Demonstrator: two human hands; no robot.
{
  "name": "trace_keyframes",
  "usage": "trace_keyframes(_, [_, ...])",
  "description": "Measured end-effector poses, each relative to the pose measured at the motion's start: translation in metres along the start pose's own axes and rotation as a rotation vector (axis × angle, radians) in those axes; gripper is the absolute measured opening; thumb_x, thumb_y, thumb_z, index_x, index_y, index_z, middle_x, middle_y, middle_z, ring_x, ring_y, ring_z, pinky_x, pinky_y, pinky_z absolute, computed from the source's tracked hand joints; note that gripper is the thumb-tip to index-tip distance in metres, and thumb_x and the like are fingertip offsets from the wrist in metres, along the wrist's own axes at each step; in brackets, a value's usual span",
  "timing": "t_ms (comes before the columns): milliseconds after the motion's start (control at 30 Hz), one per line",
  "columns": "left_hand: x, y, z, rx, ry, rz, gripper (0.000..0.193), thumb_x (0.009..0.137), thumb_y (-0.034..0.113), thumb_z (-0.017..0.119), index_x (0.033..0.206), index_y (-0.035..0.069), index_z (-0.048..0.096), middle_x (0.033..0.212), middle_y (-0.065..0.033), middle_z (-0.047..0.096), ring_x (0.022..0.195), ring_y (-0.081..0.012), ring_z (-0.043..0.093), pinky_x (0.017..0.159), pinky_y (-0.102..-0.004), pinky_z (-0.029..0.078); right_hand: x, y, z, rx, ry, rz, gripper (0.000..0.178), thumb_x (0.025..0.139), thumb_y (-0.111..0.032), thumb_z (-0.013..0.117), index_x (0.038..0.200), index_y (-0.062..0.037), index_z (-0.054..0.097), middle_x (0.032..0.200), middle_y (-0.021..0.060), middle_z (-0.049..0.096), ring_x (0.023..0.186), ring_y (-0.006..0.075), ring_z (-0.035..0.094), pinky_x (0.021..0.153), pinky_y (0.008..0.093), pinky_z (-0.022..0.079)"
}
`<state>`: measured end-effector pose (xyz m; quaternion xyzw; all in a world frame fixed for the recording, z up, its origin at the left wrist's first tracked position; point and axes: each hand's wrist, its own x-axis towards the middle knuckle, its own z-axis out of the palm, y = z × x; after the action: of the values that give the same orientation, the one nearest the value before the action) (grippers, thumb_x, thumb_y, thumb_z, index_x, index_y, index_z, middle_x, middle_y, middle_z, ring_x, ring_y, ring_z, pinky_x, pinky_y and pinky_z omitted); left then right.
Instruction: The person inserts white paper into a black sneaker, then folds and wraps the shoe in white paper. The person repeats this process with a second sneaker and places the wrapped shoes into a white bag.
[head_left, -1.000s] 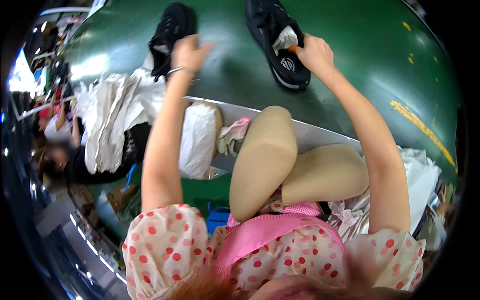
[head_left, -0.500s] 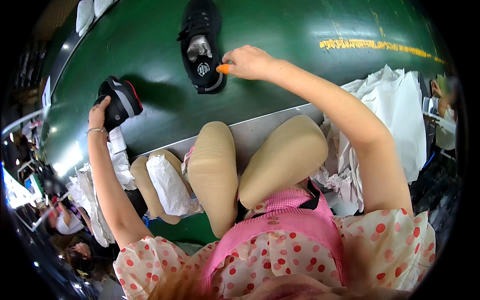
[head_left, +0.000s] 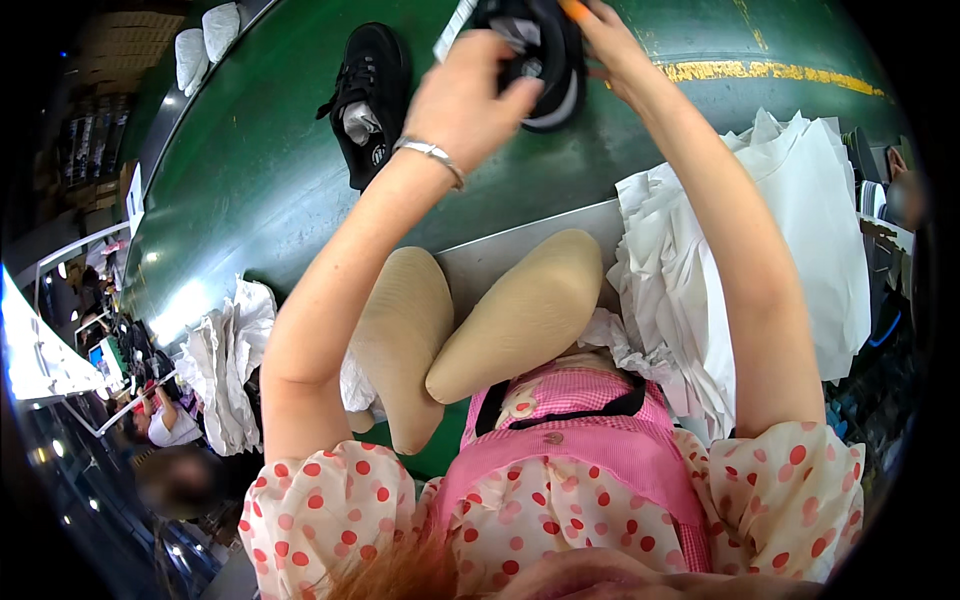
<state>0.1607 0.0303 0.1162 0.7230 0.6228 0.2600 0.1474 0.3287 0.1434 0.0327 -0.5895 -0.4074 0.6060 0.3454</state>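
Note:
My left hand (head_left: 462, 108) is wrapped round the heel end of a black shoe (head_left: 537, 68) with a grey heel stripe, held up over the green work surface (head_left: 250, 190). Pale stuffing shows in the shoe's opening. Beside the fingers sticks out a narrow white strip (head_left: 455, 28). My right hand (head_left: 612, 45), with an orange cover on one digit, is at the shoe's right side, its digits apart. Motion blurs the contact there. A second black lace-up shoe (head_left: 372, 95), with crumpled paper inside, lies on the green surface left of my left hand.
Two beige-covered knees (head_left: 520, 320) rise at the near edge of the surface. White paper sheets (head_left: 780, 230) are piled at the right, and crumpled paper (head_left: 232, 360) hangs at the left. White bundles (head_left: 205, 45) lie at the far left. People show at the left rim.
My left hand has carried its shoe from the far left over to the right and away from me. My right hand has left the other shoe and come to the carried one.

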Motion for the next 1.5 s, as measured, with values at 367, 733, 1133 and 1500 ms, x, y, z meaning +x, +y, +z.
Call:
trace_keyframes(367, [-0.02,-0.15,0.039,0.355,0.259,-0.904,0.076,0.071,0.038,0.075,0.113,-0.01,0.034,0.11,-0.0314,0.052,0.1,-0.0389,0.058,0.083,-0.0418,0.049,0.071,0.068,-0.074,-0.393,0.21,-0.065,0.04,0.079,-0.017,0.053,0.117,-0.0063,0.058,0.111,0.0141,0.062,0.105,0.0262,0.058,0.087,0.0335,0.044])
trace_keyframes(733, [-0.063,-0.149,-0.105,-0.615,0.298,-0.404,0.022,0.082,-0.001,0.061,0.093,0.003,0.042,0.088,-0.0005,0.054,0.083,-0.0063,0.051,0.075,-0.0193,0.041,-0.04,-0.027,0.031,-0.341,-0.16,-0.54,0.028,0.085,-0.021,0.051,0.106,-0.0075,0.062,0.097,0.0084,0.064,0.088,0.0203,0.06,0.077,0.03,0.046])
trace_keyframes(1133, [-0.11,0.067,-0.168,-0.677,0.137,-0.51,0.02,0.085,0.014,0.065,0.088,0.001,0.049,0.075,0.0017,0.05,0.07,-0.0031,0.044,0.061,-0.0209,0.039,-0.18,-0.117,0.019,0.75,-0.427,-0.238,0.037,0.088,-0.024,0.059,0.117,-0.0056,0.047,0.098,0.0023,0.059,0.09,0.0097,0.058,0.078,0.0254,0.049])
trace_keyframes(1500, [-0.114,0.118,-0.085,-0.768,0.446,-0.488,0.044,0.09,0.045,0.055,0.083,0.001,0.055,0.072,0.0055,0.045,0.067,-0.0053,0.036,0.058,-0.0217,0.032,-0.244,-0.106,-0.022,0.629,-0.084,-0.829,0.055,0.088,-0.018,0.055,0.134,-0.0008,0.031,0.125,0.0079,0.047,0.112,0.0161,0.048,0.095,0.0278,0.038])
